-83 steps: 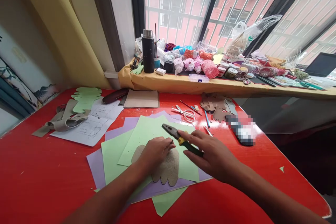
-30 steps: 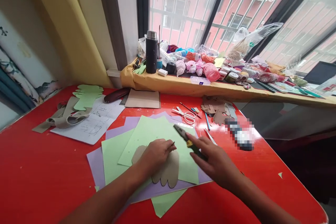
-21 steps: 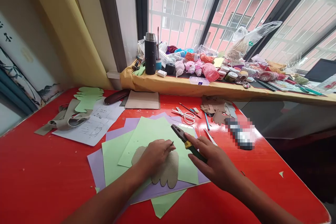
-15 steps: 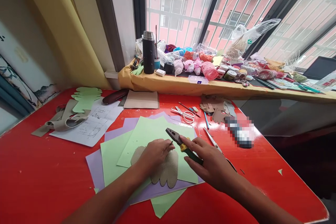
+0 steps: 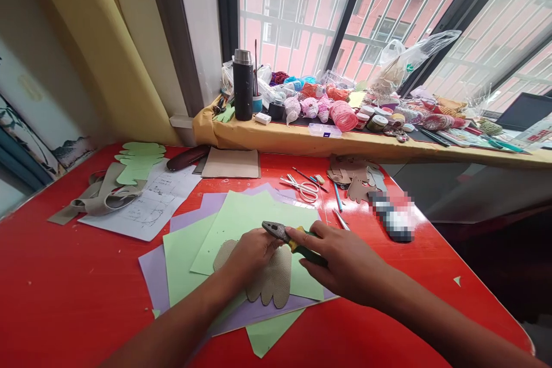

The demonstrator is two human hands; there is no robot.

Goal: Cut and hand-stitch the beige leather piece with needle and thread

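Note:
In the middle, my left hand (image 5: 250, 256) rests over a beige leather piece (image 5: 272, 279) with a scalloped lower edge. Its fingertips are pinched together, and what is between them is hidden. My right hand (image 5: 340, 259) is wrapped round the handles of a pair of pliers (image 5: 276, 230) with green and yellow grips. The jaws point left and lie just above my left fingertips; whether they grip anything cannot be seen. Under the leather lie stacked sheets of green paper (image 5: 241, 213) and purple paper (image 5: 154, 276).
Behind the paper lie white-handled scissors (image 5: 307, 191), a blue pen (image 5: 337, 196) and leather scraps (image 5: 356, 175). A drawn-on white sheet (image 5: 159, 207) and leather strips (image 5: 97, 195) are at left. Yarn (image 5: 344, 115) and a black flask (image 5: 244, 86) stand on the sill.
The pliers and my right hand have shifted left, bringing the jaws over my left fingertips. A small thin thing at those fingertips is now hidden. My left hand stays on the leather.

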